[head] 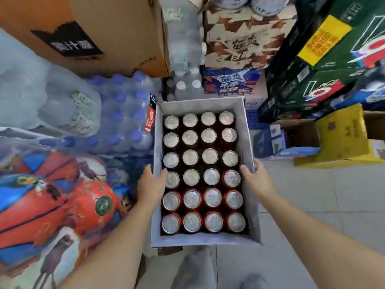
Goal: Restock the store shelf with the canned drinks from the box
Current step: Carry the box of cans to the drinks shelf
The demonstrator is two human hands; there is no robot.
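Open cardboard box (205,239), long axis pointing away from us, above the floor (302,195), holds twenty-four upright canned drinks (209,156), four by six; our left hand (151,184) and right hand (257,180) grasp its side walls.

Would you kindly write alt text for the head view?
A left hand and right hand grip the side walls of an open grey cardboard box holding 24 silver-topped red drink cans. Plastic-wrapped water bottles lie left of it, stacked cartons beyond.
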